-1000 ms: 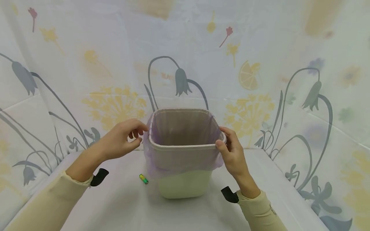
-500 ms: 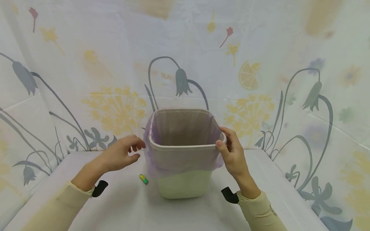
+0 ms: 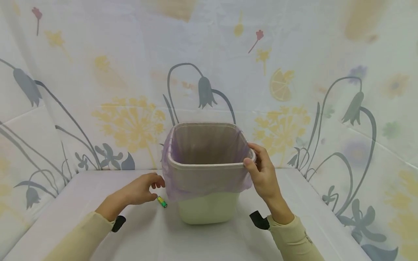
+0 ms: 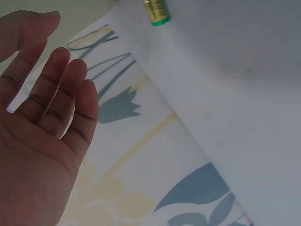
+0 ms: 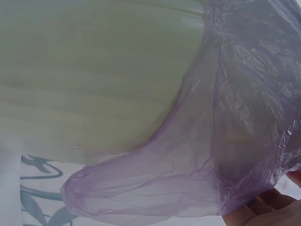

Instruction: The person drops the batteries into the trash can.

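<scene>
A pale green trash can (image 3: pixel 209 209) stands upright on the table, lined with a thin purple trash bag (image 3: pixel 205 183) folded down over its rim. My right hand (image 3: pixel 265 175) grips the right side of the rim, thumb in front and fingers behind. In the right wrist view the bag (image 5: pixel 188 174) hangs loose over the can's wall (image 5: pixel 84 75). Left of the can lies a small green and yellow battery (image 3: pixel 162 202). My left hand (image 3: pixel 138 190) is just beside it, fingers loosely bent and holding nothing. The left wrist view shows the battery (image 4: pixel 156 12) beyond those relaxed fingers.
The table (image 3: pixel 137 239) wears a white cover. Behind it and along both sides hangs a white cloth (image 3: pixel 130 72) printed with grey bellflowers and yellow blossoms, close behind the can.
My left hand has left the can's left rim and come down toward the table, right by the battery. The right hand, the can and the battery have stayed in place.
</scene>
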Demonstrator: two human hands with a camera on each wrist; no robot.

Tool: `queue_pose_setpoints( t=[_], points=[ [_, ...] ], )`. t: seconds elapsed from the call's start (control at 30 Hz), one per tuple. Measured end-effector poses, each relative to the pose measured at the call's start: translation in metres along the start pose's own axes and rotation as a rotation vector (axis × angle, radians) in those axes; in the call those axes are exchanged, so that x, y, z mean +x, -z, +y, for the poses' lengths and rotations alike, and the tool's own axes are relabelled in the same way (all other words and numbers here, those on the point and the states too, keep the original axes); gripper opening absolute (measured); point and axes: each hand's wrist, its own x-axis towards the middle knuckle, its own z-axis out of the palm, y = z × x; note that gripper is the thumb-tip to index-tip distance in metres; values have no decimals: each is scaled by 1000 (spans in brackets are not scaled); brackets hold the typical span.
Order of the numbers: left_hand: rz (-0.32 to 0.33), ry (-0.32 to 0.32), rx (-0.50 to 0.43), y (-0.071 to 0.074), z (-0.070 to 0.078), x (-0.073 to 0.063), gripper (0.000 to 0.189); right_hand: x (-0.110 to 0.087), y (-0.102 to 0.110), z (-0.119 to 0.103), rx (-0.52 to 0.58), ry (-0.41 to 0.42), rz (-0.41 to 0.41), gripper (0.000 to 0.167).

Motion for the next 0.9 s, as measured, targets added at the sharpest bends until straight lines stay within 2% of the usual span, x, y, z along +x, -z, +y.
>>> queue_pose_setpoints(
  t=[0.2,0.5,0.67,0.9],
  points=[
    [-17,11,-16,-15,-11,2,29,0,0,-1,7,-2,8,45],
    [-77,110,-56,-36,-20,4,30,1,-1,0,2,-5,2,46],
    [-97,120,-52,-44,-25,5,29,0,-1,1,1,-4,-1,46],
    [-105,114,-35,-47,-23,6,29,0,0,1,2,6,5,45]
  ],
)
